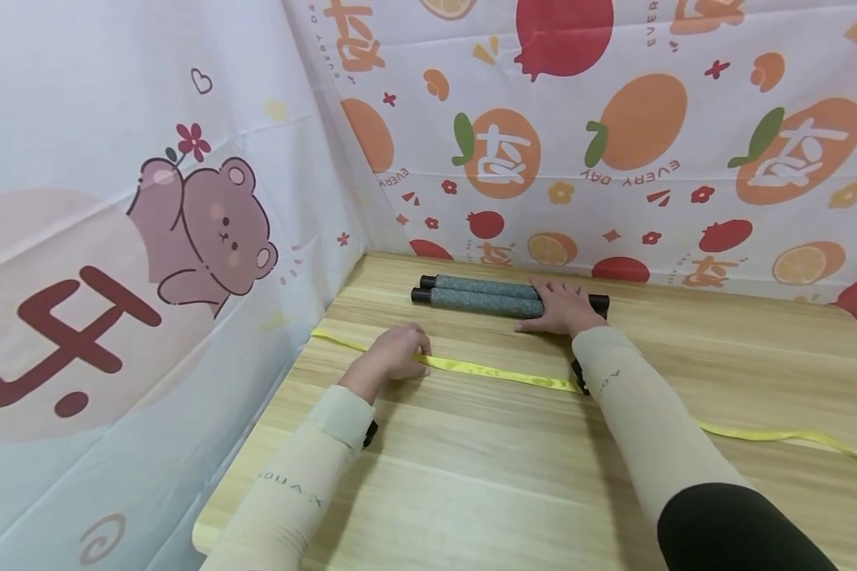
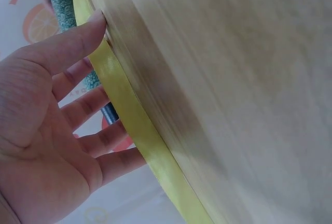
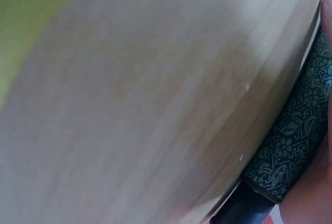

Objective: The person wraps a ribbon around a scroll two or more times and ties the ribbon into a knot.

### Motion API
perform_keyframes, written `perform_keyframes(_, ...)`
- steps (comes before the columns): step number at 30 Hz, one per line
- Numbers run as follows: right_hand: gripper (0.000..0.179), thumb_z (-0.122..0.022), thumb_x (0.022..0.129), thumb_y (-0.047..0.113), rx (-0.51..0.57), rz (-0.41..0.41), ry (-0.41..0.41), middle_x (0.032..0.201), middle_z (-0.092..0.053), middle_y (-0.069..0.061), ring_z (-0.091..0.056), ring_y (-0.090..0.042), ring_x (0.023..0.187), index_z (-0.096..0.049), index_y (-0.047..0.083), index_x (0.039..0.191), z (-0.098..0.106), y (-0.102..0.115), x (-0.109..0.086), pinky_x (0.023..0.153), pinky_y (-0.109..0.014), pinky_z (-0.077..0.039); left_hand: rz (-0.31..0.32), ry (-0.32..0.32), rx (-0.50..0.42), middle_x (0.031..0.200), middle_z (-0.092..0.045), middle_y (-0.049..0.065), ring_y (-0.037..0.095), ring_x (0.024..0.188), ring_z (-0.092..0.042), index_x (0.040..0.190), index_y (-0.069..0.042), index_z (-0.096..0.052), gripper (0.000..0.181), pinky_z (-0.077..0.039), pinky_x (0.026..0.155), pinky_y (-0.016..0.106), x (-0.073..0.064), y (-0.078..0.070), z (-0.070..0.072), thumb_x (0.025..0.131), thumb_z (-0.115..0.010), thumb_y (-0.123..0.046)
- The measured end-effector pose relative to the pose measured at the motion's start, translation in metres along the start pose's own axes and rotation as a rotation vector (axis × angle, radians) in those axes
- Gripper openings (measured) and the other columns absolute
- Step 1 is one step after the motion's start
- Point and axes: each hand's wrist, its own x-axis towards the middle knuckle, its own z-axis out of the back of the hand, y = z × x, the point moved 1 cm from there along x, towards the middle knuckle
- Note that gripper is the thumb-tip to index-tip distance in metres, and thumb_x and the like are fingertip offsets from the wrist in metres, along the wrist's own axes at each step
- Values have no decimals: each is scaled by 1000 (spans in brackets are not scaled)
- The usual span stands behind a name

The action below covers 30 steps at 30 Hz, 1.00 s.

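Note:
Two rolled scrolls [image 1: 482,301] covered in dark green patterned cloth, with black end knobs, lie side by side at the back of the table. My right hand [image 1: 563,308] rests across their right part, fingers spread over the rolls and thumb stretched out along the near side. The right wrist view shows one scroll's patterned cloth [image 3: 290,151] beside that hand. A long yellow ribbon [image 1: 500,373] runs across the table in front of the scrolls. My left hand [image 1: 397,353] pinches it toward its left end, thumb [image 2: 78,40] on one face and fingertips hidden behind the other.
Wood-grain table [image 1: 457,484] carries everything. A printed cloth with fruit [image 1: 643,119] hangs along its back edge, and another with a bear [image 1: 221,230] along the left. Beyond my right forearm the ribbon continues toward the table's right side.

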Motion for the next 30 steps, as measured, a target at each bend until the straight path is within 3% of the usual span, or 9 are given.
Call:
perform_keyframes(13,107,-65,73,78,66,-34,-10,154,-33,-21,-25,-46,142,-31,17,153,-1,-4,-10,108,-74,-11,-1,-2,0,128,-60,6,31,111,-59,95,-17,-73,19,-48,96,44,1,0,0,82,-80,-29)
perform_keyframes(16,106,-67,72,77,75,-50,0,150,-41,-20,-34,-44,138,-35,14,151,0,-4,-16,106,-76,-16,-6,-12,-6,127,-61,5,31,114,-59,95,-16,-73,20,-47,99,44,2,0,-2,81,-81,-29)
perform_keyframes(20,106,-66,74,75,98,-50,45,147,-46,-18,-46,-41,131,-35,9,151,4,-3,-30,105,-68,-32,-6,-25,-19,127,-63,8,32,118,-58,98,-13,-74,23,-45,103,44,0,-3,-6,81,-82,-27)
perform_keyframes(23,109,-63,76,76,138,-49,78,149,-44,-19,-46,-40,132,-30,6,153,3,-1,-38,105,-60,-39,25,-26,-25,126,-63,9,31,116,-59,101,-11,-74,26,-46,102,44,-3,-5,-6,81,-82,-26)
perform_keyframes(28,117,-53,72,87,133,-62,75,150,-44,-18,-46,-39,133,-30,6,153,5,0,-50,106,-58,-39,63,-22,-56,121,-67,7,29,110,-62,106,-11,-73,28,-48,97,47,-7,-5,-3,83,-79,-25)
perform_keyframes(30,119,-50,71,90,132,-65,50,148,-46,-18,-48,-39,131,-32,5,152,7,-1,-55,106,-57,-39,78,-12,-97,123,-67,7,30,114,-61,112,-11,-71,33,-44,101,53,-9,-3,0,84,-78,-27)
